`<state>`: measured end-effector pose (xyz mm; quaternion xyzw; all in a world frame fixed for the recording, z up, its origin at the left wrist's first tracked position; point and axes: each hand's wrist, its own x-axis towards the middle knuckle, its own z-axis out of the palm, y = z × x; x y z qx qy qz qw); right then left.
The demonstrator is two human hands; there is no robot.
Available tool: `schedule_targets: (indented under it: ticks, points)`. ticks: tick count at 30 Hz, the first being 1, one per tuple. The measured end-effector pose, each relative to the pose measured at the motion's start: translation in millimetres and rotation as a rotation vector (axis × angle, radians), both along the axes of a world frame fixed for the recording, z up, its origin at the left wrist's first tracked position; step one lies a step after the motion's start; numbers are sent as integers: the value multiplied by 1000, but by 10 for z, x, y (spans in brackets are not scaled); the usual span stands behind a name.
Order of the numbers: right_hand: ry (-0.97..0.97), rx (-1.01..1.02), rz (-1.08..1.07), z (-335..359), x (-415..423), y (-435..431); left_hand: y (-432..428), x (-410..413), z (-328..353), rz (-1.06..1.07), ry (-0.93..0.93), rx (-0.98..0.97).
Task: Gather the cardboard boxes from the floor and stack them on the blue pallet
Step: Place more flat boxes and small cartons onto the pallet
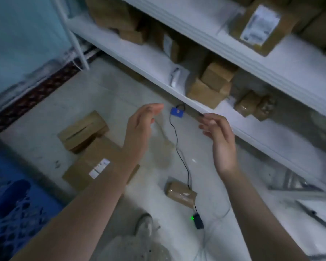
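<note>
Three cardboard boxes lie on the pale floor. A brown box with a taped seam (83, 131) sits at the left, with a flat box bearing a white label (94, 162) right in front of it. A small tape-wrapped box (181, 193) lies nearer my feet. The blue pallet (11, 200) fills the lower left corner. My left hand (141, 127) hovers open above the floor, holding nothing. My right hand (217, 134) is also open and empty, its fingertips close to the edge of the lowest shelf.
A white shelf rack (186, 99) runs along the right, loaded with more cardboard boxes (213, 83). A black cable (179, 151) crosses the floor from a small blue device (177, 112) to a black adapter with a green light (198, 220). My shoe (144, 224) stands below.
</note>
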<state>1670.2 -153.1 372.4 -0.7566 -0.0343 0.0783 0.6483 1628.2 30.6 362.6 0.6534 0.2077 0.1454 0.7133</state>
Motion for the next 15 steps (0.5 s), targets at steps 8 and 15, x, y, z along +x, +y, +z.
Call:
schedule_targets:
  ticks: [8,15]
  points:
    - [206,-97,-289,-2336,63,-1264,-948,321,-2382,-202,189,0]
    - [375,-136,-437,-4167,-279,-1809,-1545,-181,-4400,-358,425,77]
